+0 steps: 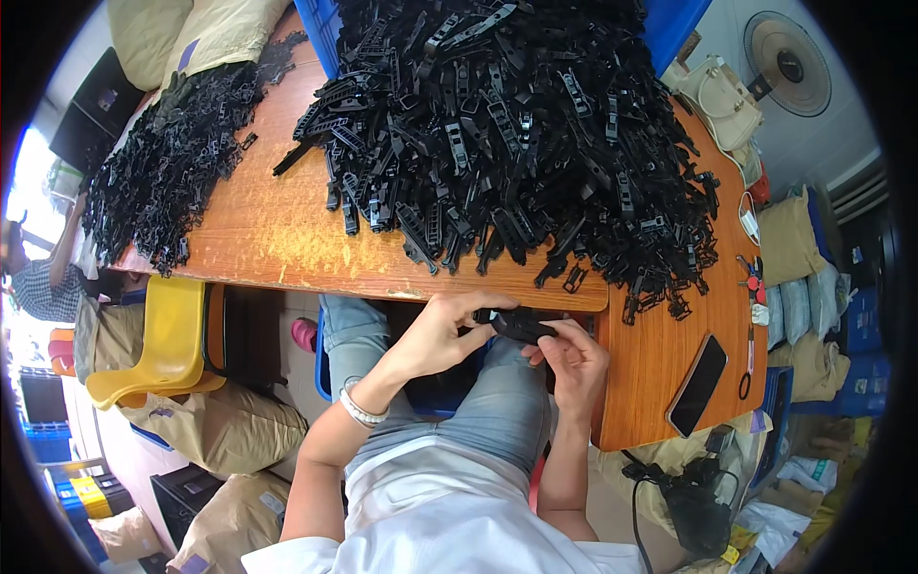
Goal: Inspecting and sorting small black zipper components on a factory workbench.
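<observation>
Worktop (287,230) of orange wood carries a big heap of black plastic strips (516,124) at the far middle and a smaller heap (172,163) far left. A dark phone (696,385) lies near right. At the near edge, left hand (442,330) and right hand (574,359) both grip one black plastic piece (521,326) over the lap.

An orange wooden worktop (277,230) is filling the middle. A yellow plastic chair (163,344) is standing at eight o'clock, with tan sacks (225,426) lying below it. A round fan (789,62) is sitting at two o'clock. Daylight is glaring in at nine o'clock.
</observation>
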A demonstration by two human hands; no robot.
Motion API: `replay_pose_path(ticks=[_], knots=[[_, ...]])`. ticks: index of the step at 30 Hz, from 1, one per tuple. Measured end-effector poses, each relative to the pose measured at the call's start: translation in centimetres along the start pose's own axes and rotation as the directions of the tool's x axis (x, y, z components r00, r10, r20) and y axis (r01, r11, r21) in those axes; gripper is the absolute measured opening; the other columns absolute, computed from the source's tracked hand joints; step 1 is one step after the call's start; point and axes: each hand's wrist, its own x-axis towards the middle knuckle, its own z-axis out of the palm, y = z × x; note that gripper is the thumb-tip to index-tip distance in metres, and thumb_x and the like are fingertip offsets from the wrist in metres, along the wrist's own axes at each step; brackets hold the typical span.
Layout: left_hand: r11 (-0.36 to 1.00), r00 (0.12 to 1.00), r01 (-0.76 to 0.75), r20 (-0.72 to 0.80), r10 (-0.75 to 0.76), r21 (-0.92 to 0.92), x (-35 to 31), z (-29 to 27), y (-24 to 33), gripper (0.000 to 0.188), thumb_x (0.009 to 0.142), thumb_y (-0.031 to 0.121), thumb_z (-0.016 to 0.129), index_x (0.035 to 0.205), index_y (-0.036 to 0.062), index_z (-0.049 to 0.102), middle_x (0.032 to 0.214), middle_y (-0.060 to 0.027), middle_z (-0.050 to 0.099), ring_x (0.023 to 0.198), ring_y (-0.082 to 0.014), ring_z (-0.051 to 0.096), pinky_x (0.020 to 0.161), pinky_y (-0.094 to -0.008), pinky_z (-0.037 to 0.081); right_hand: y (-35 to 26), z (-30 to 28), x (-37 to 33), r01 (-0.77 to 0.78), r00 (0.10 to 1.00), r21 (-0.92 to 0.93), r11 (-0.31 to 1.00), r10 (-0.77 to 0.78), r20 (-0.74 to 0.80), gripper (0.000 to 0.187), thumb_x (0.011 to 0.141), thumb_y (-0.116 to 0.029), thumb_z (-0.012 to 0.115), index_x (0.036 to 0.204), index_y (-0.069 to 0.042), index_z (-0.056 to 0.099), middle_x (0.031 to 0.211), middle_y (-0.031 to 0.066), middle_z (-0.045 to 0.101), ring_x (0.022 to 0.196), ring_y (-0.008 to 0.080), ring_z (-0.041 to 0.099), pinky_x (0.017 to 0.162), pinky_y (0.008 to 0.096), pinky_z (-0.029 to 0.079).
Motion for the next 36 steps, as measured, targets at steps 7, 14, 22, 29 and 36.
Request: replay_pose_path(ticks=[7,14,22,29,36], knots=[[0.953,0.965,-0.261,0.066,0.254,0.153,-0.7,0.3,-0.1,0.046,0.073,-0.003,0.060,0.118,-0.0033,0.051,0.109,-0.0200,0.059,0.103,-0.0311,0.058,0.087,-0.0327,0.044,-0.9,0.3,-0.3,0.065,0.998,-0.094,0.993,-0.062,0.031,0.014,0.080,0.004,0.058,0.093,0.010,0.059,0.084,0.0098,0.058,0.064,0.0162,0.063,0.057,0.0225,0.052],[0.973,0.991,-0.135,0.034,0.131,0.187,-0.9,0.5,-0.2,0.044,0.075,0.006,0.065,0.115,-0.0044,0.051,0.095,-0.0241,0.060,0.084,-0.0344,0.061,0.072,-0.0377,0.048,-0.2,0.6,0.2,0.376,0.925,-0.387,0.842,-0.314,0.216,0.031,0.078,-0.003,0.064,0.108,0.003,0.059,0.100,0.0102,0.057,0.091,0.0177,0.057,0.067,0.0239,0.045],[0.953,0.980,-0.180,-0.041,0.195,0.244,-2.2,1.0,-0.9,0.040,0.073,0.010,0.070,0.106,-0.0049,0.054,0.081,-0.0184,0.060,0.069,-0.0308,0.060,0.060,-0.0342,0.048,-0.2,1.4,0.4,0.335,0.935,-0.382,0.861,-0.252,0.251,0.031,0.080,-0.005,0.060,0.110,0.001,0.057,0.103,0.0127,0.057,0.089,0.0211,0.056,0.073,0.0256,0.045],[0.906,0.939,-0.293,-0.088,0.333,0.307,-2.8,0.4,-2.6,0.039,0.075,0.013,0.068,0.107,-0.0045,0.053,0.076,-0.0186,0.059,0.063,-0.0322,0.058,0.055,-0.0363,0.046,-0.2,2.5,1.2,0.307,0.937,-0.323,0.895,-0.225,0.268,0.026,0.077,-0.002,0.062,0.102,0.000,0.061,0.095,0.0116,0.059,0.083,0.0210,0.058,0.069,0.0274,0.046],[0.866,0.941,-0.326,0.041,0.336,0.380,-2.9,-0.4,-1.8,0.038,0.076,0.011,0.067,0.107,-0.0047,0.052,0.077,-0.0170,0.059,0.062,-0.0325,0.058,0.053,-0.0354,0.046,0.2,2.1,1.2,0.304,0.934,-0.431,0.850,-0.176,0.312,0.027,0.076,-0.004,0.064,0.103,-0.001,0.061,0.091,0.0104,0.059,0.078,0.0205,0.057,0.066,0.0273,0.045]])
